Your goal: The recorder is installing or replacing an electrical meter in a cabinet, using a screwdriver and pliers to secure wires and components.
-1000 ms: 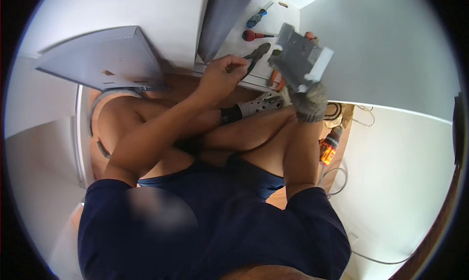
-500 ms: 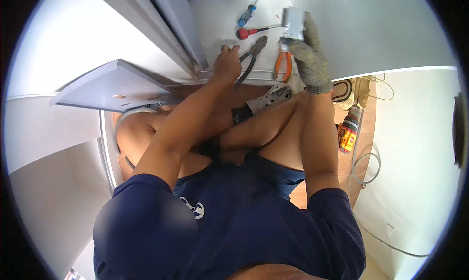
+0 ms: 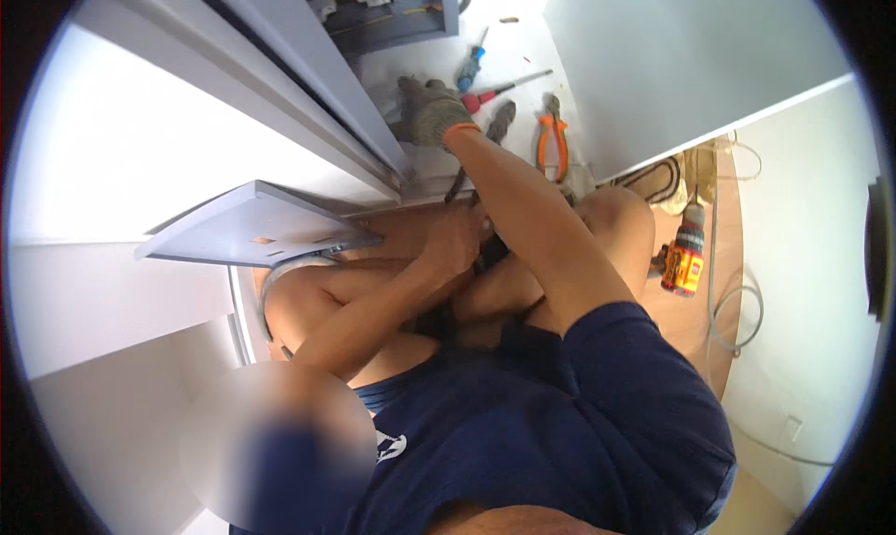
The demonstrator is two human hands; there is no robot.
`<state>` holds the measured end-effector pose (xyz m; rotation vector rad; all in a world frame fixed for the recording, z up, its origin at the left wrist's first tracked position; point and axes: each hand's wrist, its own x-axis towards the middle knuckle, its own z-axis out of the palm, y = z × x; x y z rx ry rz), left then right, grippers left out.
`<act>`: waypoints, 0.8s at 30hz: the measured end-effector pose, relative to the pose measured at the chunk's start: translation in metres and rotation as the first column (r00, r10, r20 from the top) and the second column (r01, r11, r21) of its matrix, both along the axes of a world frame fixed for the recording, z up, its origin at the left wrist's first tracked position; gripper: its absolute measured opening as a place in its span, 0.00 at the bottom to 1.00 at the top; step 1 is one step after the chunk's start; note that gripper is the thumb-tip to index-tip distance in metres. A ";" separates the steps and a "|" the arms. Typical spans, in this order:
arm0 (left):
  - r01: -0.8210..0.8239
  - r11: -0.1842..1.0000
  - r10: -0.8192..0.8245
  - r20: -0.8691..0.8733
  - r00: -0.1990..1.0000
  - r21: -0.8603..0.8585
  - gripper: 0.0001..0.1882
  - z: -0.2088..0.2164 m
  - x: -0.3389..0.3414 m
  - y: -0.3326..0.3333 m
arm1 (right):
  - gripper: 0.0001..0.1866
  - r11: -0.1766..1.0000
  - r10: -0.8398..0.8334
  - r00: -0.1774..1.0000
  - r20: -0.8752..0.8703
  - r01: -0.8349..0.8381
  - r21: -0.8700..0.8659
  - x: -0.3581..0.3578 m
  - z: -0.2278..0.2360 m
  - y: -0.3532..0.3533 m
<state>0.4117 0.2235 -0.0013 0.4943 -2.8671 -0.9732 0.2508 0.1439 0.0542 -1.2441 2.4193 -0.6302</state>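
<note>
My right hand (image 3: 437, 113), in a grey knit glove with an orange cuff, reaches across to the left over the white cabinet floor (image 3: 448, 166), beside the grey upright panel. Its fingers are blurred, and whatever may be under them is hidden. My bare left hand (image 3: 457, 236) is low over my crossed legs, its fingers partly behind my right forearm. Close to the glove lie a blue-handled screwdriver (image 3: 471, 69), a red-handled screwdriver (image 3: 483, 98) and dark-handled pliers (image 3: 501, 123), partly covered by my right arm. Orange-handled pliers (image 3: 553, 148) rest farther right.
A grey metal box (image 3: 397, 33) with wiring and white parts inside stands at the far side. At left leans a grey metal cover (image 3: 257, 222) with cut-outs. An orange-and-black cordless drill (image 3: 684, 260) lies on the wooden floor at right, near a coiled grey cable (image 3: 742, 316).
My gloved right hand has swung left across the tools, and the silvery rectangular thing it held is no longer visible. My left hand has drawn back toward my lap. The view has shifted, showing more of the box.
</note>
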 end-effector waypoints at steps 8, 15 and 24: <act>0.243 0.788 -0.396 0.164 0.903 0.566 0.13 0.009 0.013 -0.042 | 0.24 0.997 0.030 0.930 -0.367 -0.053 -0.053 0.015 -0.037 -0.009; -0.220 0.555 0.310 0.047 0.950 0.802 0.13 0.050 -0.013 -0.059 | 0.28 0.778 -0.598 0.787 -0.154 0.616 0.124 -0.051 -0.008 0.101; -0.207 0.208 0.450 0.095 0.888 0.956 0.14 0.050 -0.002 -0.045 | 0.25 0.776 -0.575 0.800 -0.170 0.599 0.195 -0.115 -0.078 0.162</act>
